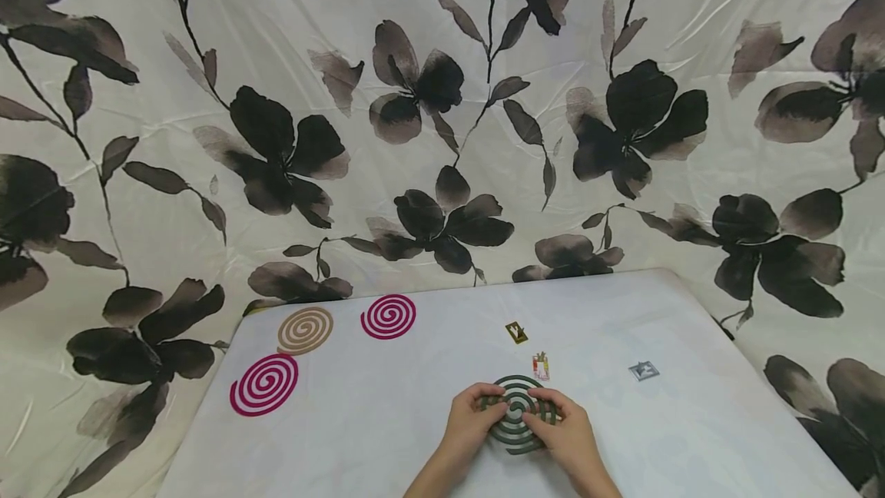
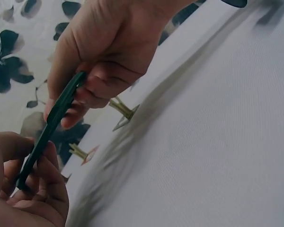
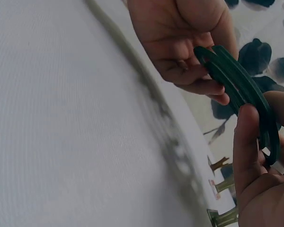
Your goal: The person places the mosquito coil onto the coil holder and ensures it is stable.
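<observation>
Though face-on (head cam), grn spiral (image 2: 57, 113) edge-on (L-wrist).

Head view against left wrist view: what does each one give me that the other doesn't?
Only the head view: the far magenta spiral, the near magenta spiral, the tan spiral, and the broad face of the green spiral.

Only the left wrist view: the green spiral edge-on, with fingers curled beneath it.

Both: the left hand and right hand holding the green spiral, the white tabletop and the floral cloth.
</observation>
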